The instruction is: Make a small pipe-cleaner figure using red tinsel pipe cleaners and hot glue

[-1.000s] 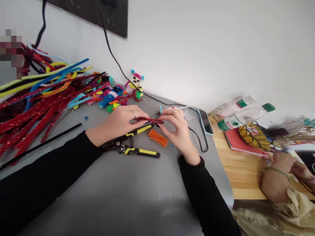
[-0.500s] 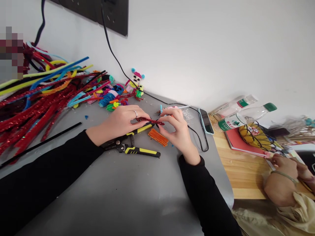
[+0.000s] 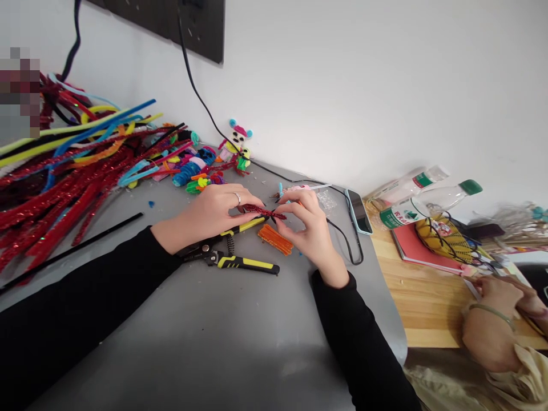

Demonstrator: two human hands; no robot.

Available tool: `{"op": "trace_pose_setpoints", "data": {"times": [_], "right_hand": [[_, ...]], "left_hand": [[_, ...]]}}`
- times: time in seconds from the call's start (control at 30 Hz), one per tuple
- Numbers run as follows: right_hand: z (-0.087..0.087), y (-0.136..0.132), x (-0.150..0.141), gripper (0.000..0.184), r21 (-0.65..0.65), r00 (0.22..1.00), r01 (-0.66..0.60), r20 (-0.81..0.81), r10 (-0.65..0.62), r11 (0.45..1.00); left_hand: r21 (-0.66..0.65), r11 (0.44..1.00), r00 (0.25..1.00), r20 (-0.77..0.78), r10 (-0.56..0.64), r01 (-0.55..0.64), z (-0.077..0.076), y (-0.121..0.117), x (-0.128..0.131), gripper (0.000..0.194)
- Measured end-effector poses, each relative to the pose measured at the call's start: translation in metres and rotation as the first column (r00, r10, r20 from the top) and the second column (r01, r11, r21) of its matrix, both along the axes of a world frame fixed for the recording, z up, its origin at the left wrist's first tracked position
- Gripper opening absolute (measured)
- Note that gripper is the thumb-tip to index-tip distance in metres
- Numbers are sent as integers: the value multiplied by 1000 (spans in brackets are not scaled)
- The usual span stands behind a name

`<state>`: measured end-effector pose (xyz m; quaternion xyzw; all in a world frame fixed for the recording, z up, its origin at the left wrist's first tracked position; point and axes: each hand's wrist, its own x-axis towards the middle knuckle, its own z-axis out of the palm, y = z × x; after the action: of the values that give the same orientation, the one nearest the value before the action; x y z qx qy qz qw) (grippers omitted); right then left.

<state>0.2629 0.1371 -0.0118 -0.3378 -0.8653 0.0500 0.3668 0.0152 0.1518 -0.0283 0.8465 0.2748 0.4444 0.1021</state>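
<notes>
Between my hands stretches a short bundle of red glittery pipe cleaners (image 3: 262, 211). My left hand (image 3: 209, 211) pinches its left end, a ring on one finger. At the other end, my right hand (image 3: 306, 220) grips the bundle between thumb and fingers. Just below, wire pliers (image 3: 248, 264) with black and yellow handles lie spread on the grey table (image 3: 205, 342), partly under my left hand. An orange block of pipe cleaners side by side (image 3: 275, 239) rests beneath my right fingers.
A large heap of coloured pipe cleaners (image 3: 85, 171) fills the left. Small pipe-cleaner figures (image 3: 235, 142) stand by the wall. A phone (image 3: 358, 211), a black cable (image 3: 201, 97) and plastic bottles (image 3: 405, 211) lie to the right. Another person's hands (image 3: 499, 297) are at the wooden table (image 3: 415, 297).
My hands stay almost in place; the red bundle between them shows slightly more. The other person's hands at the right have shifted a little.
</notes>
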Motion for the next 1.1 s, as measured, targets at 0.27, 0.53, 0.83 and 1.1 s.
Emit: {"op": "trace_pose_setpoints", "data": {"times": [0.27,0.53,0.83,1.1], "right_hand": [[1,0,-1,10,-2,1000,-19,-19,19,1000],[3,-2,2,21,-56,1000,25,1,-25,998],[6,-1,1,14,-13,999,27,-19,-27,1000],[6,-2,0,15,-15,999,30,-17,-30,999]], "left_hand": [[-31,999,1000,-18,13,-14,1,-1,-1,19],[-79,995,998,-16,58,-59,1,0,-2,23],[-63,996,998,-13,64,-64,3,1,-2,21],[-61,997,998,-5,57,-57,3,0,-1,20]]}}
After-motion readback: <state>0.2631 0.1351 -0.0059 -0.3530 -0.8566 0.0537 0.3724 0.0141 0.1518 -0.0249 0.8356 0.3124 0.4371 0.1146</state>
